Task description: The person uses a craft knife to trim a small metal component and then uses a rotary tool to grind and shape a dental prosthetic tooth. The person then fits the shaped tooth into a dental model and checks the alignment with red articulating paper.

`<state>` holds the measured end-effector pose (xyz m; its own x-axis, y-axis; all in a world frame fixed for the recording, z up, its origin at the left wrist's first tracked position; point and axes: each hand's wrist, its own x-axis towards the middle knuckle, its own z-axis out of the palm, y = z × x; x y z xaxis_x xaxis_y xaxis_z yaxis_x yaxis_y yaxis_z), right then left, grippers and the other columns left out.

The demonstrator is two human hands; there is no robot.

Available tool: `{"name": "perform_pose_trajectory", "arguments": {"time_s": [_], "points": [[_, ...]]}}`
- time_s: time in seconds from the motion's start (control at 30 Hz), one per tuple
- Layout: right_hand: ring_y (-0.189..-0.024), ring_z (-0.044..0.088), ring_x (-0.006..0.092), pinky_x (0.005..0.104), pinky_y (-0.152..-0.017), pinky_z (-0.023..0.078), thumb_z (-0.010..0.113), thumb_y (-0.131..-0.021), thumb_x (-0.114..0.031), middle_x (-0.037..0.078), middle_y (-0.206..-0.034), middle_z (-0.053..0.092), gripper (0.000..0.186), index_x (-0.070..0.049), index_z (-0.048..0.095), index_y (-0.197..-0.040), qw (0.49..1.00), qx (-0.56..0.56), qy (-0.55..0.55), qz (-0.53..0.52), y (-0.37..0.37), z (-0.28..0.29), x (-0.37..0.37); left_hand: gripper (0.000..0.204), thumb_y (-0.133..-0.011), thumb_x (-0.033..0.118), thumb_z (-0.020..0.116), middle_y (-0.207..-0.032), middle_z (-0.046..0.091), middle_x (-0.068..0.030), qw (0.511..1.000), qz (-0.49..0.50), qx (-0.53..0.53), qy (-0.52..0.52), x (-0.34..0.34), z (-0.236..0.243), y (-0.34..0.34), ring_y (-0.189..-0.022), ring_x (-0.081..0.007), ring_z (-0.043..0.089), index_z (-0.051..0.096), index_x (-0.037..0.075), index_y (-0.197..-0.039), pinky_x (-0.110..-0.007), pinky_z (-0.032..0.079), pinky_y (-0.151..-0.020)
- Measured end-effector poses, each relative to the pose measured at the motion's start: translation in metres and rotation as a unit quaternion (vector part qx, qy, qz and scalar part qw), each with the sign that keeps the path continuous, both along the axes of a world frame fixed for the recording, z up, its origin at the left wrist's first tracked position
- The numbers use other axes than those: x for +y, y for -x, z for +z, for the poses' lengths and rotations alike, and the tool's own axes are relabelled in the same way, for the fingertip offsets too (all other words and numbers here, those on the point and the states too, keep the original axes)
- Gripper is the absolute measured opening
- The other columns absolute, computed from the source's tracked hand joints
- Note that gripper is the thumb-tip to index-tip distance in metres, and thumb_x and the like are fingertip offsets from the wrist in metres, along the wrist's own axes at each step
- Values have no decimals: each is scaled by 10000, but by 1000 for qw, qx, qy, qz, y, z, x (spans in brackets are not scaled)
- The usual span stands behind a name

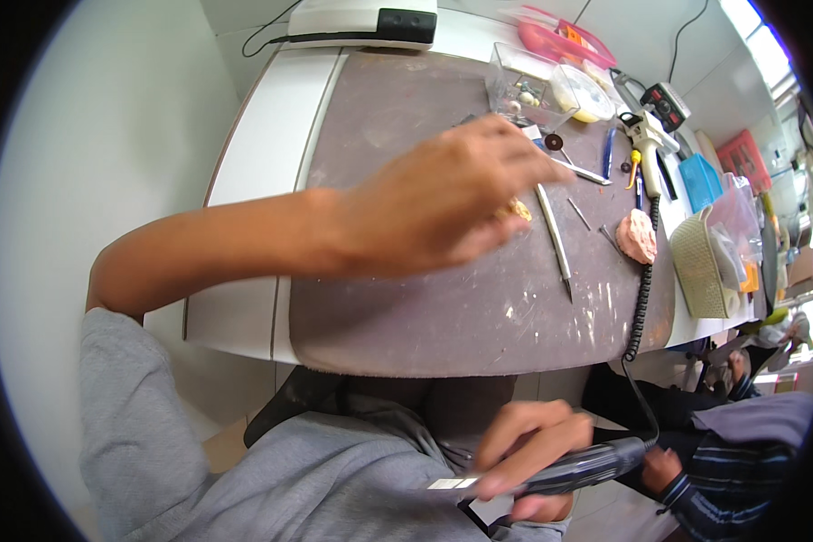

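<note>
My left hand reaches across the brown work mat, blurred by motion. Its fingers stretch out, apart from the thumb, above a white slim tool. Between fingers and thumb shows a small yellowish piece; most of it is hidden, and I see no grip on it. Low in front of my body, my right hand is closed around a dark rotary handpiece with a coiled black cord. Under that hand is a white patch I cannot make out. A pen-like pointed tool and a pink plaster-like model lie on the mat.
At the back stand a clear box with small parts, a round tub and a pink tray. A white machine is back left. A woven basket sits right. Another person's hand is near the handpiece cord.
</note>
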<state>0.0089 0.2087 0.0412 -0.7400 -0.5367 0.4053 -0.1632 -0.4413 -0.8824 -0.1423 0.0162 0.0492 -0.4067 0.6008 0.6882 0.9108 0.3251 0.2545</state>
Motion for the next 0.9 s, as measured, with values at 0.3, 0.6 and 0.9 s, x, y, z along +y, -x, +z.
{"name": "perform_pose_trajectory", "arguments": {"time_s": [0.3, 0.6, 0.9], "points": [[-624, 658, 183, 233, -531, 504, 738, -847, -329, 233, -911, 618, 492, 7, 481, -1099, 906, 13, -74, -417, 54, -14, 12, 335, -755, -12, 645, -942, 641, -152, 962, -43, -267, -17, 3, -16, 25, -867, -281, 640, 613, -3, -1088, -374, 518, -788], [-672, 644, 195, 252, -636, 512, 672, -894, -359, 227, -921, 654, 431, 2, 494, -1048, 878, -7, -171, -447, 65, -24, 2, 254, -717, -46, 669, -900, 593, -99, 962, 28, -271, 5, -3, -16, 19, -782, -230, 624, 604, 9, -956, -322, 526, -692], [-673, 619, 181, 237, -626, 493, 663, -895, -394, 201, -901, 637, 463, 4, 491, -1058, 870, 13, -190, -454, 64, -26, 5, 198, -718, -44, 693, -905, 594, -85, 955, 40, -295, 20, -1, -13, 19, -774, -218, 628, 606, 8, -887, -313, 536, -693]]}}
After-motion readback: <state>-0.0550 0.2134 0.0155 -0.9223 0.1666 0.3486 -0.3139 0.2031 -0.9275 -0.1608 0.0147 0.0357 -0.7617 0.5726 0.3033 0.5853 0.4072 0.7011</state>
